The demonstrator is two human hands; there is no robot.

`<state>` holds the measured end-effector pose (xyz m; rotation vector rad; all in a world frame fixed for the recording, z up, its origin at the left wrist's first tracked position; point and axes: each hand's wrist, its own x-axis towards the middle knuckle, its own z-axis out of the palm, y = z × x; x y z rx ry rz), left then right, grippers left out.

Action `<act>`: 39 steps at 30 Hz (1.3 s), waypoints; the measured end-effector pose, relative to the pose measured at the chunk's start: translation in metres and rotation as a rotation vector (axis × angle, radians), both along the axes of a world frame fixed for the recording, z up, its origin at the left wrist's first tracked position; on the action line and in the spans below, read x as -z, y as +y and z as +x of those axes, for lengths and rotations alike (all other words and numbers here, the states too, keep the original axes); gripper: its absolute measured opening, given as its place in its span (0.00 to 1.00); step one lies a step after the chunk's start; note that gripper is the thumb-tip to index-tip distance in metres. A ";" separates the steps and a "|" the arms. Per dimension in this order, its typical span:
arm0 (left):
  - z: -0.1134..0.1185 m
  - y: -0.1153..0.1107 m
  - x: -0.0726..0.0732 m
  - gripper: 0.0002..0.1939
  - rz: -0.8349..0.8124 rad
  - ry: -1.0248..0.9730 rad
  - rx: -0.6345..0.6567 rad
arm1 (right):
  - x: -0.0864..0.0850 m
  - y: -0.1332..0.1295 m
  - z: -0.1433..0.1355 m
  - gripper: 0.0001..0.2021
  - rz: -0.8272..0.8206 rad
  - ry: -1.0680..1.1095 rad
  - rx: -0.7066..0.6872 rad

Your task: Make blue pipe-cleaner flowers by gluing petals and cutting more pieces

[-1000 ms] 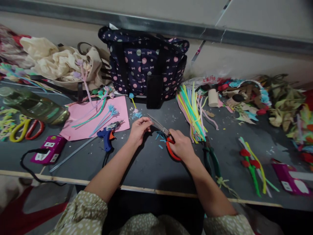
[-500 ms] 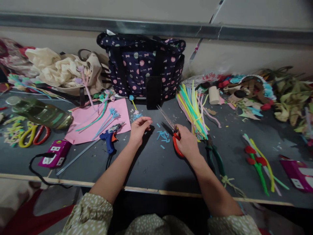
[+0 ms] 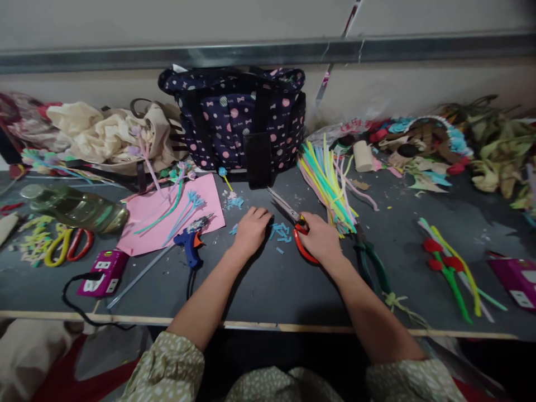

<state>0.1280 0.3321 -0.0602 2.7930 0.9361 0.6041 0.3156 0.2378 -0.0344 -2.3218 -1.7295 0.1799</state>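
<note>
My right hand (image 3: 320, 237) is wrapped round the red-orange handles of a pair of scissors (image 3: 285, 204), whose blades point up and left toward the phone. Palm down on the dark table, my left hand (image 3: 252, 231) has its fingers curled together; whatever is under or in them is hidden. Short cut blue pieces (image 3: 281, 233) lie between the two hands, and a few more show at the left hand's outer side. Just behind sits a small blue fringed clump (image 3: 235, 202) beside a blue-topped yellow stem (image 3: 226, 177).
A black phone (image 3: 257, 161) leans on a patterned bag (image 3: 230, 120). Left are a blue glue gun (image 3: 191, 247), pink sheet (image 3: 138, 215), bottle (image 3: 77, 206) and yellow-and-red-handled scissors (image 3: 69, 245). Right are a pipe-cleaner bundle (image 3: 329, 187), green-handled pliers (image 3: 371, 259) and red flowers (image 3: 444, 259).
My left hand has come down from a raised pinch to the table, next to the blue pieces. The right hand keeps hold of the scissors. The view has shifted slightly.
</note>
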 end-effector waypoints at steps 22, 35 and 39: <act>-0.001 -0.003 -0.007 0.05 -0.563 -0.582 -0.248 | 0.005 0.000 0.001 0.14 0.004 -0.003 -0.036; 0.000 0.003 -0.018 0.09 -1.157 -1.065 -0.315 | 0.003 -0.002 -0.001 0.14 0.054 0.029 -0.126; -0.001 0.004 -0.017 0.12 -1.177 -1.124 -0.326 | 0.002 -0.003 -0.002 0.15 0.080 0.042 -0.166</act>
